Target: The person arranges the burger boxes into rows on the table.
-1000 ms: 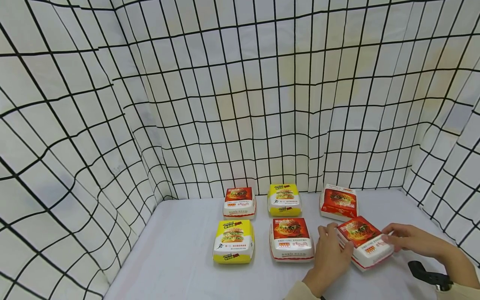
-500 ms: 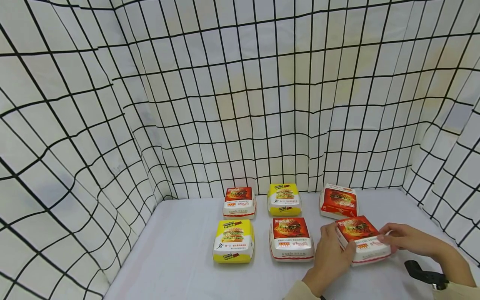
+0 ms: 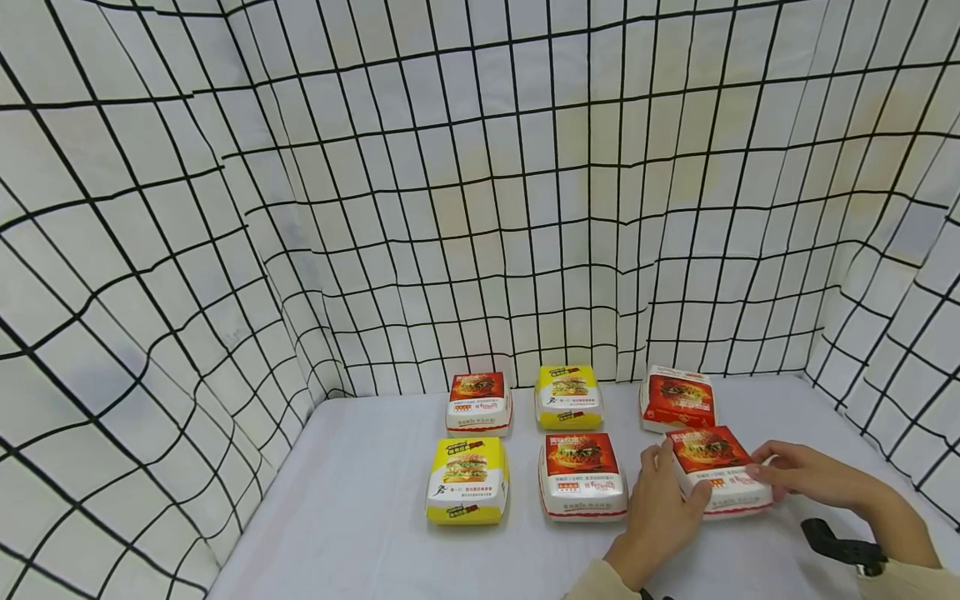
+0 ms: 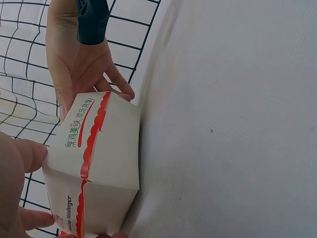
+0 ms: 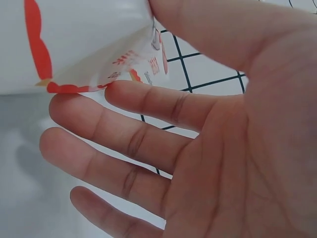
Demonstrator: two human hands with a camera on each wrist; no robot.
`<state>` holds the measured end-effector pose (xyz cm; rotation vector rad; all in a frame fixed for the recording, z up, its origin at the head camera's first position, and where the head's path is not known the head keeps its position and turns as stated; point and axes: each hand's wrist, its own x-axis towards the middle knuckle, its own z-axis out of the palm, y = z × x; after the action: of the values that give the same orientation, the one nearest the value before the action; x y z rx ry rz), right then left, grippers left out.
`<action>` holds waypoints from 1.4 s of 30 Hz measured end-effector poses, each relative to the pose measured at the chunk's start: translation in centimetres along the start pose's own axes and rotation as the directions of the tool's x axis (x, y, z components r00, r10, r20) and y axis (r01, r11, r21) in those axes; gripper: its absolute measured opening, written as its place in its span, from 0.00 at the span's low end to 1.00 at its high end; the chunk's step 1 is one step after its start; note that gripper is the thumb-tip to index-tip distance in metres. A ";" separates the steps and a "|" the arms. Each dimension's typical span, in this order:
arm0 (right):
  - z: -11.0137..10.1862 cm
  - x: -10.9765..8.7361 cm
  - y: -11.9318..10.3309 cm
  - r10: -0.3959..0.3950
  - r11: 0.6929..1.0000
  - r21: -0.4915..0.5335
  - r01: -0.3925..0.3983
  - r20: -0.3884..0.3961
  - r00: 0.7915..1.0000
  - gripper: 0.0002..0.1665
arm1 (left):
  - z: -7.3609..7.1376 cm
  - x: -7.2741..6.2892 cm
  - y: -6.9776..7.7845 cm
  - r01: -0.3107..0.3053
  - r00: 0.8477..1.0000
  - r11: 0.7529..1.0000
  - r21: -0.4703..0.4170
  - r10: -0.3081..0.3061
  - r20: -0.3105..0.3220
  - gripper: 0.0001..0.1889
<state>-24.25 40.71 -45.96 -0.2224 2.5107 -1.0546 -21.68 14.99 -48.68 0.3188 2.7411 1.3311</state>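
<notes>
Both hands hold a red-and-white burger box [image 3: 716,471] at the right of the table. My left hand [image 3: 660,517] grips its left side, thumb on the near left corner. On the right side my right hand [image 3: 817,479] pinches it with thumb and fingers; in the right wrist view, its other fingers [image 5: 84,153] extend beneath the box's edge. The left wrist view shows the box's white side with a red scalloped band [image 4: 94,144]. Left of my left hand sits another red-and-white burger box [image 3: 583,479]. Just behind the held box lies a third one [image 3: 678,400], turned slightly.
A yellow burger box [image 3: 467,483] stands front left. In the back row are a red-and-white box [image 3: 478,406] and a yellow one [image 3: 568,398]. White cloth walls with a black grid [image 3: 480,208] enclose the white table [image 3: 337,500] at the back and sides.
The held burger box has turned clockwise, its front edge now closer to level with the row. It has shifted slightly left and back, and my right hand has moved left with it.
</notes>
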 end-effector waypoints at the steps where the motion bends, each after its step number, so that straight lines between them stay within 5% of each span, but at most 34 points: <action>1: 0.0 0.0 0.0 -0.002 1.000 -0.001 0.002 -0.002 1.000 0.29 | 0.0 0.0 0.0 -0.002 1.000 1.000 0.004 0.002 -0.001 0.38; 20: 0.2 0.2 -0.4 0.008 1.000 0.007 -0.008 -0.008 1.000 0.30 | 0.0 -0.1 0.2 -0.021 1.000 1.000 0.009 0.021 0.012 0.36; 31: 0.2 0.0 -0.3 -0.023 1.000 0.002 0.023 0.016 1.000 0.27 | 0.1 -0.2 0.4 0.026 0.999 0.999 0.026 -0.027 0.023 0.36; 42: 0.3 0.0 -0.7 -0.027 1.000 0.012 0.027 0.030 0.999 0.26 | 0.2 -0.4 0.8 0.027 0.999 0.998 0.061 -0.025 -0.028 0.38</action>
<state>-24.12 40.04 -45.64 -0.2674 2.4803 -1.0680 -21.17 15.50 -48.17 0.2705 2.8024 1.2560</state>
